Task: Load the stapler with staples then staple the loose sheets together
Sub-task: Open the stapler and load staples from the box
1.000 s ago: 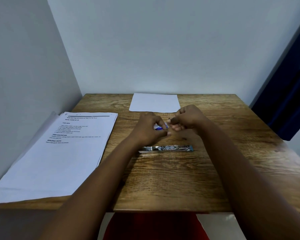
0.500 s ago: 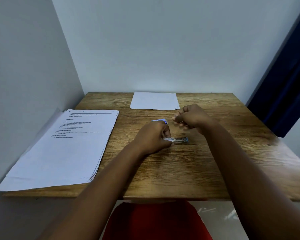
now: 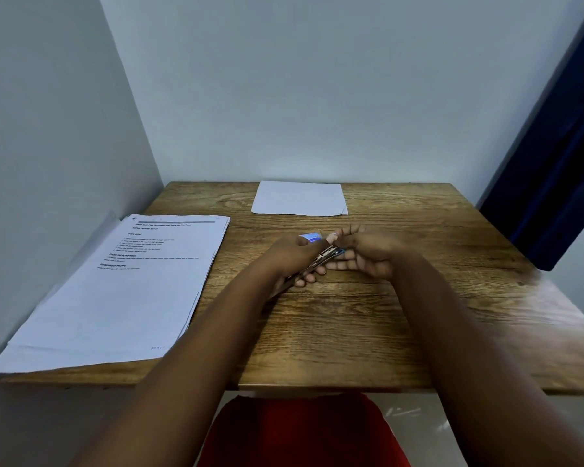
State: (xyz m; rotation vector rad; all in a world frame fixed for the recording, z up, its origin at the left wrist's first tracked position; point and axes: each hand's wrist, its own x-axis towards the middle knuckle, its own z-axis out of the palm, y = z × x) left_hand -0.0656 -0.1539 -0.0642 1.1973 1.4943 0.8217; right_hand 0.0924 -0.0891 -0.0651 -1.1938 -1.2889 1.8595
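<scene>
My left hand (image 3: 292, 261) grips a slim metal stapler (image 3: 324, 258), lifted off the wooden table (image 3: 351, 332) and tilted with its blue tip up to the right. My right hand (image 3: 368, 254) is at that tip; its thumb and forefinger pinch something small, too blurred to name. A small white and blue staple box (image 3: 311, 236) lies on the table just behind my left hand. A thick stack of loose printed sheets (image 3: 122, 291) lies at the table's left side.
A smaller blank sheet (image 3: 299, 198) lies at the table's far edge by the back wall. Walls close the left and back sides. A dark blue curtain (image 3: 560, 170) hangs at the right. A red seat (image 3: 300, 433) shows below the near edge.
My left hand put the staple box down and picked the stapler up off the table, tilting it. My right hand came down to the stapler's tip.
</scene>
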